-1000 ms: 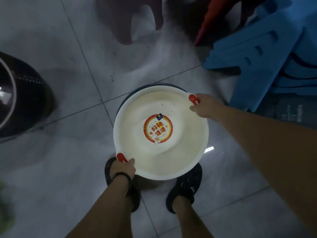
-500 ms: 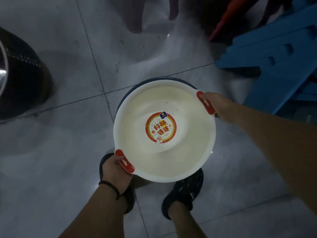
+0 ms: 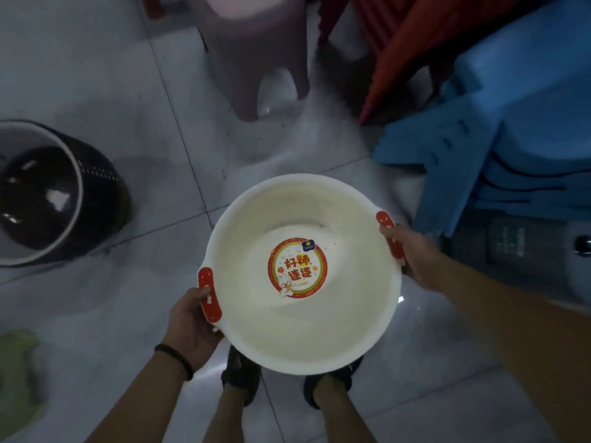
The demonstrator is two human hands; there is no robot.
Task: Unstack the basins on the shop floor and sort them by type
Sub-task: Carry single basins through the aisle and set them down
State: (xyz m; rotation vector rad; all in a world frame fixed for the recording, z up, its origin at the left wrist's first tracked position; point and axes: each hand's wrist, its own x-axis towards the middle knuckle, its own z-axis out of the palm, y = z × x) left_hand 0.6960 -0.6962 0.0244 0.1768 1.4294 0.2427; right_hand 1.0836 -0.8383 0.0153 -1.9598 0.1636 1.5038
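A white round basin with two red handles and a red and yellow round sticker in its bottom hangs above the tiled floor, over my feet. My left hand grips the red handle at the basin's lower left rim. My right hand grips the red handle at the right rim. No other basin shows beneath it in this frame.
A dark perforated bin stands on the floor at the left. A mauve plastic stool stands at the top centre, red stools beside it. Stacked blue stools lie at the right. A green item lies at the lower left.
The white basin has come up with both hands and turned a little. The dark-rimmed basin seen under it earlier is out of sight now. The view has tilted, showing more stools.
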